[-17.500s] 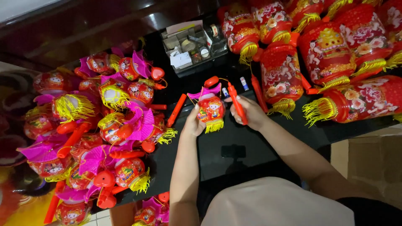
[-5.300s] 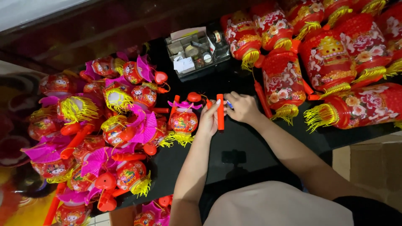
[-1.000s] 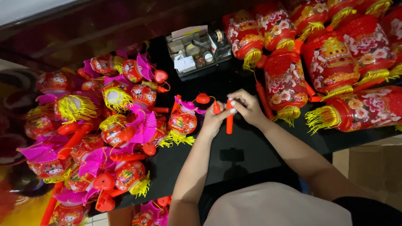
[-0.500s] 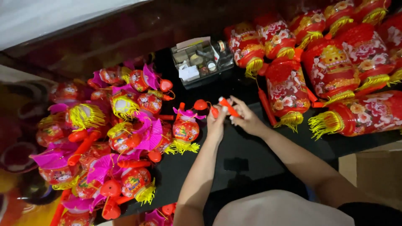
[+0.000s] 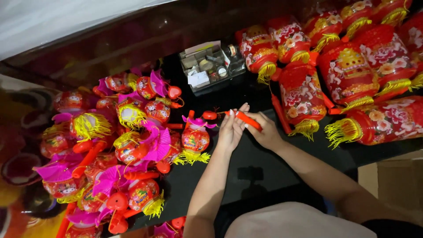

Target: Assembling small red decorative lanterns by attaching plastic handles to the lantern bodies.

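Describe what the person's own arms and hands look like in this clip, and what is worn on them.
Both forearms are bare up to the elbow, with no sleeve showing. The left hand and the right hand are gloveless, and no ring, watch or bracelet can be made out at the wrists. Fingers are slim with short, plain nails as far as the view tells. A light beige top covers the torso at the bottom edge.

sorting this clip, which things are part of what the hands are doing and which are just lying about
In hand:
left hand
right hand
red stick handle
small lantern hanging at its end

Lying about:
pile of small lanterns
big red lanterns
clear parts box
cardboard box
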